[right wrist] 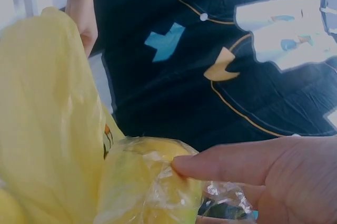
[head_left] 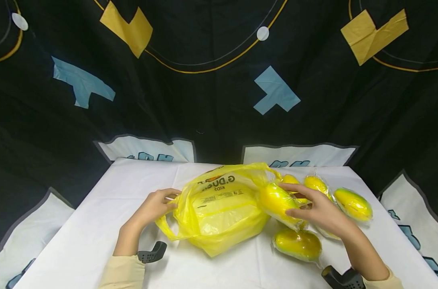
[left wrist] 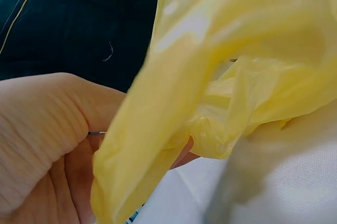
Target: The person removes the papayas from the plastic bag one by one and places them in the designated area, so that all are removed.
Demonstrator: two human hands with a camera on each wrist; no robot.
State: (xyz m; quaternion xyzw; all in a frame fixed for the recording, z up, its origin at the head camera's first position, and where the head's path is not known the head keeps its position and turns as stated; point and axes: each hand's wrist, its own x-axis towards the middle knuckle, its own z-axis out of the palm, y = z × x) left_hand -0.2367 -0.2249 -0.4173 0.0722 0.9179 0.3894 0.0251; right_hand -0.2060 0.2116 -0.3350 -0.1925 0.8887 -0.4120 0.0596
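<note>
A yellow plastic bag (head_left: pixel 222 220) with dark printing lies open on the white table, its mouth facing the head camera. My left hand (head_left: pixel 155 206) pinches the bag's left edge by its handle; in the left wrist view, yellow film (left wrist: pixel 152 118) hides most of the fingertips. My right hand (head_left: pixel 318 206) grips a yellow-green mango (head_left: pixel 278 202) in clear wrap, at the right side of the bag's opening. The right wrist view shows the thumb (right wrist: pixel 226 163) pressed on the wrapped mango (right wrist: pixel 152 182), which is beside the bag's film.
More wrapped mangoes lie right of the bag: one in front (head_left: pixel 298 245), one at the far right (head_left: pixel 353 204), one behind my right hand (head_left: pixel 315 184), and others partly hidden. A black patterned cloth (head_left: pixel 211 116) hangs behind the white table (head_left: pixel 132 176).
</note>
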